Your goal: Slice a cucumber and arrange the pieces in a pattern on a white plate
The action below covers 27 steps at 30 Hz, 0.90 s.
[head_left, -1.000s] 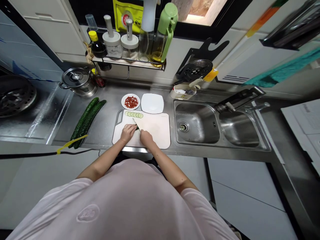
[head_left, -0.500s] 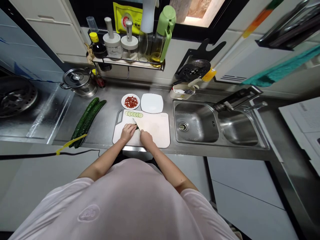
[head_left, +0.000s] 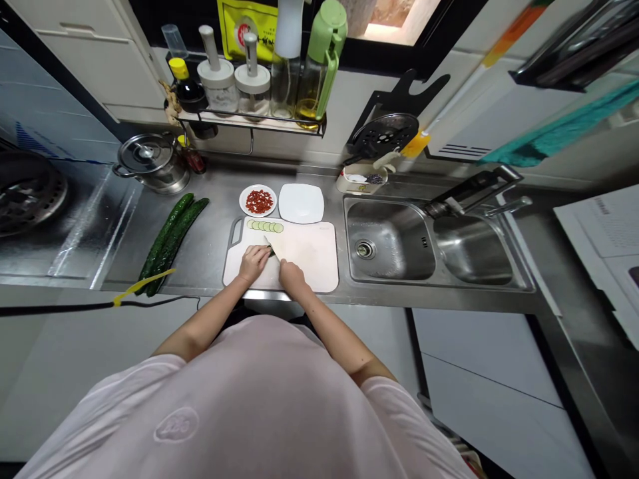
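Observation:
On the white cutting board (head_left: pixel 312 256), my left hand (head_left: pixel 254 262) is closed over a piece of cucumber (head_left: pixel 271 251), most of which the fingers hide. My right hand (head_left: pixel 292 275) grips a knife (head_left: pixel 273 247) by its handle, the blade pointing up and left beside the left fingertips and against the cucumber piece. Several cucumber slices (head_left: pixel 265 226) lie in an overlapping row along the board's far left edge. Just behind the board stand a plate of chopped red pieces (head_left: pixel 258 201) and a bare white square plate (head_left: pixel 301 203).
Two whole cucumbers (head_left: pixel 172 241) lie on the steel counter to the left, near a lidded pot (head_left: pixel 151 163). A double sink (head_left: pixel 394 243) is at the right. Above the counter hangs a rack (head_left: pixel 249 120) of bottles and jars. A black cord (head_left: pixel 54 310) with a yellow tie crosses the front left.
The camera view has shifted slightly. Both hands keep nearly the same place on the board, with the knife still at the cucumber piece.

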{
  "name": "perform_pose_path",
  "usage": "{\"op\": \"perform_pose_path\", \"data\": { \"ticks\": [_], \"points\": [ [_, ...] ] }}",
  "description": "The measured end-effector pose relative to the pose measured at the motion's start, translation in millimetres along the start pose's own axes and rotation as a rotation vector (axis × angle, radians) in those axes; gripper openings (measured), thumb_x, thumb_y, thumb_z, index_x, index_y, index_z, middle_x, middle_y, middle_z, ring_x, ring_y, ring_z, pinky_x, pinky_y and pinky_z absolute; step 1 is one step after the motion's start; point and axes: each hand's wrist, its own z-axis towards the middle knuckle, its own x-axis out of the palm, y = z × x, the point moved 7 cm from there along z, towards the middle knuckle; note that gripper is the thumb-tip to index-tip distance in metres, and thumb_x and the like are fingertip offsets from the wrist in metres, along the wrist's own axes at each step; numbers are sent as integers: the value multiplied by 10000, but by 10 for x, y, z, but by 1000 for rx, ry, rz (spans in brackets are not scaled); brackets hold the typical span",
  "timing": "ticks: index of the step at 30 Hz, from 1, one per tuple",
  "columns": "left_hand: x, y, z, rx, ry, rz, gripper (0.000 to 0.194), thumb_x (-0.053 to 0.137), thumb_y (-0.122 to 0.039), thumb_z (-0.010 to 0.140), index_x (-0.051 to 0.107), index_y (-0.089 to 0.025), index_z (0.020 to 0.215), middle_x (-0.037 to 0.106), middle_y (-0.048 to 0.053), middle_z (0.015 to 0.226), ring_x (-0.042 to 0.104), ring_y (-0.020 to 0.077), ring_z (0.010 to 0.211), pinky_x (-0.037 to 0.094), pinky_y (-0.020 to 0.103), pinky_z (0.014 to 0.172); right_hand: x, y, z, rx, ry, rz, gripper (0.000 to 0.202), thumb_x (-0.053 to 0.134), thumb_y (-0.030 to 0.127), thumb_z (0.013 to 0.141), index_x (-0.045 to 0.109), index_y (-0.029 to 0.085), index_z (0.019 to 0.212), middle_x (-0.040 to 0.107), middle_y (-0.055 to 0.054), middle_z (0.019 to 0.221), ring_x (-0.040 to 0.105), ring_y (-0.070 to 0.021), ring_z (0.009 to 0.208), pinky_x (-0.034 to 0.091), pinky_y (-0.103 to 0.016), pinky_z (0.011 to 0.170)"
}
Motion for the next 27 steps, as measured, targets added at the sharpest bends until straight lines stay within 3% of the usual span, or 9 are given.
{"op": "perform_pose_path", "data": {
  "ticks": [10, 27],
  "points": [
    [-24, -14, 10, -10, 2, -4, 220, 456, -270, 892, 633, -211, 1008, 642, 66, 985, 552, 190, 945, 448, 372, 850, -136, 125, 257, -60, -48, 58, 278, 327, 65, 878, 480, 129, 1101, 639, -123, 989, 619, -198, 921, 456, -281, 749],
    [-6, 8, -2, -9, -23, 4, 225, 453, -278, 894, 634, -221, 1015, 647, 71, 972, 569, 191, 943, 457, 387, 844, 71, -122, -122, -4, 18, 11, 226, 360, 84, 884, 491, 137, 1061, 630, -135, 982, 612, -210, 925, 447, -286, 747]
  ]
}}
